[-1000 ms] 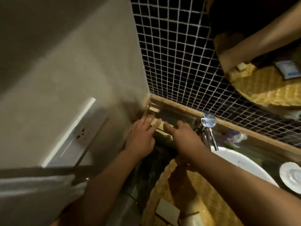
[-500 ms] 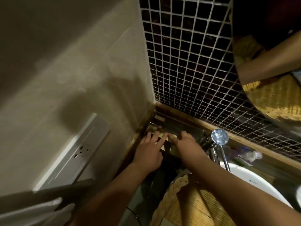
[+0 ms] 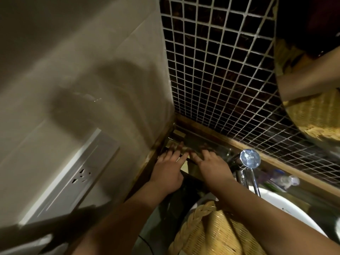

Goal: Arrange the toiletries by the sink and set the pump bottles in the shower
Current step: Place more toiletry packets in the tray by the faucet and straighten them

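Far left: plain beige wall [image 3: 73,52], large smooth tiles, a soft dark shadow across it. Lower left on that wall, a white socket plate [image 3: 81,175] with pin holes, angled by the wide lens. Below it a dark bar or rail edge [image 3: 55,227], blurry, can't tell what it is.

Centre: the two walls meet in a corner. A wood-trimmed ledge [image 3: 217,137] runs along the base of the far wall, with a dark glossy counter surface below. In the corner sit small pale flat toiletry packets [image 3: 178,133], dim and hard to read; one lies right at the corner, others under the fingertips.

Left hand [image 3: 168,171] flat, fingers spread and extended, tips pressing on the packets, nothing gripped. Right hand [image 3: 211,163] just beside it, also flat and splayed, fingertips nearly touching the left's, resting on the same spot, no clear grasp.

Near centre: woven yellow basket [image 3: 207,234] below the right forearm, rim braided.

Right of centre: dark mosaic tile wall [image 3: 220,70] with pale grout. Chrome tap [image 3: 249,159] just right of the right hand, round top facing up. White basin [image 3: 287,208] under it. Behind the tap on the ledge, a small clear plastic item [image 3: 284,180], blurred.

Far right: round mirror [image 3: 312,80] reflecting an arm and the basket.
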{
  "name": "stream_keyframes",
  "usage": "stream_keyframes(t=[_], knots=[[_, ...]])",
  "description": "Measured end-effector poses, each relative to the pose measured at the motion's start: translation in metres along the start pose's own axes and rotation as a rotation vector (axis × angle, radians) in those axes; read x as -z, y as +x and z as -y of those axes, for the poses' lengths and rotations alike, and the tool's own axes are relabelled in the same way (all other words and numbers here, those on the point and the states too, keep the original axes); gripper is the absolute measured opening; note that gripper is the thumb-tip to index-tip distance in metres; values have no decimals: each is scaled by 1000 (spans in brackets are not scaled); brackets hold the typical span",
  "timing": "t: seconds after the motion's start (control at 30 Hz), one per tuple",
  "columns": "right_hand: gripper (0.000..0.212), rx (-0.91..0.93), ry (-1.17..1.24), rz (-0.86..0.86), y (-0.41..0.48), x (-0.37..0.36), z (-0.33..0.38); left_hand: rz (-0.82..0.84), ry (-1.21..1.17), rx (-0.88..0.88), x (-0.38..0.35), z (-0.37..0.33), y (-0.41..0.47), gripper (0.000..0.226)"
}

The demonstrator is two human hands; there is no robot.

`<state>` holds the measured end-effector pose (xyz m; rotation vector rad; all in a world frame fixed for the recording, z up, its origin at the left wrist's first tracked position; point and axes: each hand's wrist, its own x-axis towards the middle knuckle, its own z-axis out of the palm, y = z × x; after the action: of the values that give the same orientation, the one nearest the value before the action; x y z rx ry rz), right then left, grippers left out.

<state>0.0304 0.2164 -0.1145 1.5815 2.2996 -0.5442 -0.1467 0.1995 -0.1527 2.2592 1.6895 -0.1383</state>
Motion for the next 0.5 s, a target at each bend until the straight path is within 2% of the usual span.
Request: stream_keyframes(t=[0.2, 0.37, 0.5], knots=[[94, 39, 12, 141, -8, 1, 2, -17, 44, 10, -2, -4, -2, 97], [88, -49, 75, 270, -12, 5, 13, -17, 104, 32, -6, -5, -5, 99], [93, -84, 180, 355, -8, 5, 27, -4, 153, 43, -11, -4, -3, 104]])
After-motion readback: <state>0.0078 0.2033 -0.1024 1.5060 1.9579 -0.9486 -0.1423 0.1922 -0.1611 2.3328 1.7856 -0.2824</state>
